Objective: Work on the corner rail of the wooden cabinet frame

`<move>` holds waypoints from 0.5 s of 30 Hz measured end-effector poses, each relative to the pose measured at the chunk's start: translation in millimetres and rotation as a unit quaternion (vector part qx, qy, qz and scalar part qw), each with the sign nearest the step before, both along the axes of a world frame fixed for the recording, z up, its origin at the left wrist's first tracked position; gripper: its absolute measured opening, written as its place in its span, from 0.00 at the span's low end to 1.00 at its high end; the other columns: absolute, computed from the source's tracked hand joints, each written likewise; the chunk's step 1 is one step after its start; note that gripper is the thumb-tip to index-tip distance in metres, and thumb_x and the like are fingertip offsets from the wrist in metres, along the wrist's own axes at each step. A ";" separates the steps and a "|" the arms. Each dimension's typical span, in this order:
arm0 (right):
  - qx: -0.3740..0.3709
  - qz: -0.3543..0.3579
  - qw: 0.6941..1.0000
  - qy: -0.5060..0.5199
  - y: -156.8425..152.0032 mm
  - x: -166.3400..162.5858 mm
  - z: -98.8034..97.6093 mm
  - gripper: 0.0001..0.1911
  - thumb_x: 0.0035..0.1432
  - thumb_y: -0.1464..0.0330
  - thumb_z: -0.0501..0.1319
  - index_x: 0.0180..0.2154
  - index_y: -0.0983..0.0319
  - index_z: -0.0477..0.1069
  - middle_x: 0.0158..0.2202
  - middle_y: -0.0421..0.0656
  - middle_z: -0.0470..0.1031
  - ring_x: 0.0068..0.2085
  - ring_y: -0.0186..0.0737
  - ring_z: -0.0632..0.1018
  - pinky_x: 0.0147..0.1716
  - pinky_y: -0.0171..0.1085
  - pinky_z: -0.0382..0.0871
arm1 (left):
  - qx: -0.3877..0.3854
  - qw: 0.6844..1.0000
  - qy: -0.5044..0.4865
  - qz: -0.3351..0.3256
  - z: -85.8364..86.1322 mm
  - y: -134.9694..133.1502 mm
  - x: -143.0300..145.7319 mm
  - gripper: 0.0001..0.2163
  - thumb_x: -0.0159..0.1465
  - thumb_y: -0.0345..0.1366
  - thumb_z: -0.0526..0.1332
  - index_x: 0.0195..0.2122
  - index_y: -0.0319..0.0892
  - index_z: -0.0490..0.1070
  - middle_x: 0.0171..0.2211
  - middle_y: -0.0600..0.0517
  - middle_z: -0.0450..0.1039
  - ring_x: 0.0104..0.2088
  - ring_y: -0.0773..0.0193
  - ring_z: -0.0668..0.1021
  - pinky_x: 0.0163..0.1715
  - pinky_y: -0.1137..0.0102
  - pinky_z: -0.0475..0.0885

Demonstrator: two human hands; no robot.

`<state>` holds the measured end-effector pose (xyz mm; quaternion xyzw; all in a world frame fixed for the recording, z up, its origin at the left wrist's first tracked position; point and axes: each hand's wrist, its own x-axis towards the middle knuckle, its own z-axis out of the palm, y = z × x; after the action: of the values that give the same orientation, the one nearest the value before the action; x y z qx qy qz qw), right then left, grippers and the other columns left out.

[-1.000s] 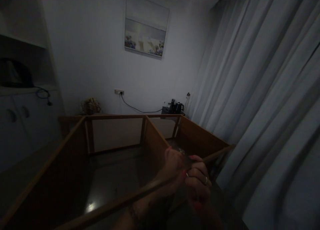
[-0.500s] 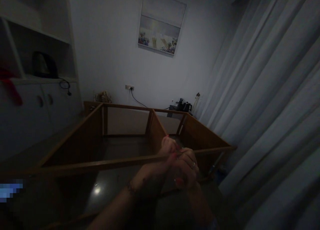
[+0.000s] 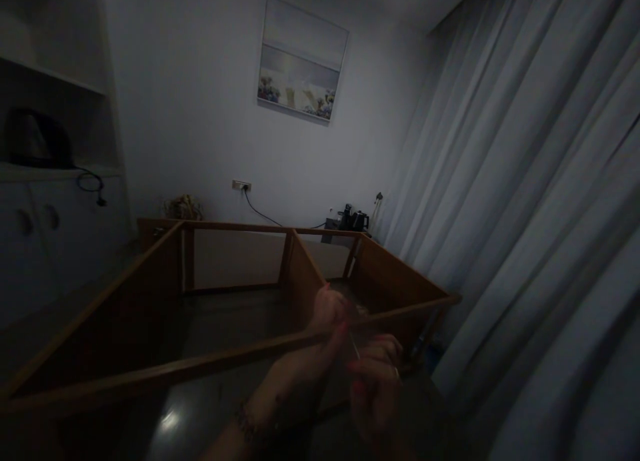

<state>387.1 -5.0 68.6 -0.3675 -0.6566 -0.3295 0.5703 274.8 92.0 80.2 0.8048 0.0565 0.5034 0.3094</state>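
Wooden open frame (image 3: 285, 343), standing before the person; left hand (image 3: 327, 317) closed around its near rail (image 3: 200, 366); right hand (image 3: 377, 374) pinching a slim metal rod (image 3: 355, 346) beside it. Likely fault: rod slipping, through loose pinch or dim light.

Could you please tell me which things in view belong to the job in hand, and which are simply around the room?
Seemingly in use:
wooden frame, with the left hand at its near rail
thin shiny piece at the right hand, too blurred to identify

Just around:
framed picture
kettle
wall socket
curtain
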 end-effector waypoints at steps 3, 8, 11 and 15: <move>-0.022 0.026 0.999 -0.009 -1.9 3.8 3.8 0.16 0.79 0.59 0.51 0.40 0.56 0.72 0.28 0.36 0.75 0.30 0.37 0.76 0.42 0.43 0.72 | 0.010 1.000 0.004 -0.003 -0.8 4.3 1.7 0.10 0.77 0.44 0.46 0.43 0.48 0.62 0.45 0.46 0.70 0.49 0.53 0.73 0.67 0.46 0.69; -0.003 0.061 0.997 -0.043 3.1 12.2 5.3 0.14 0.78 0.58 0.54 0.45 0.57 0.74 0.31 0.38 0.80 0.33 0.37 0.80 0.41 0.41 0.77 | 0.025 0.999 0.026 -0.004 3.9 6.5 -2.6 0.09 0.76 0.43 0.49 0.41 0.48 0.64 0.43 0.47 0.71 0.47 0.53 0.74 0.64 0.47 0.72; 0.007 0.053 0.997 -0.055 5.5 14.8 7.2 0.13 0.77 0.58 0.56 0.44 0.57 0.74 0.30 0.37 0.81 0.31 0.37 0.80 0.40 0.42 0.77 | 0.027 0.999 0.024 -0.001 5.8 5.9 -2.8 0.08 0.76 0.41 0.50 0.42 0.48 0.65 0.41 0.47 0.72 0.46 0.52 0.75 0.69 0.44 0.66; 0.001 0.019 0.998 -0.058 2.4 12.5 11.4 0.15 0.77 0.57 0.57 0.39 0.56 0.74 0.26 0.35 0.79 0.27 0.35 0.78 0.37 0.40 0.75 | 0.024 1.000 0.006 0.003 1.3 5.9 3.4 0.08 0.76 0.42 0.51 0.43 0.48 0.66 0.42 0.46 0.73 0.47 0.50 0.76 0.69 0.43 0.64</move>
<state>399.6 -2.6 80.0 -0.3347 -0.6951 -0.3405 0.5374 278.2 98.0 81.5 0.8148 0.0490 0.5005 0.2885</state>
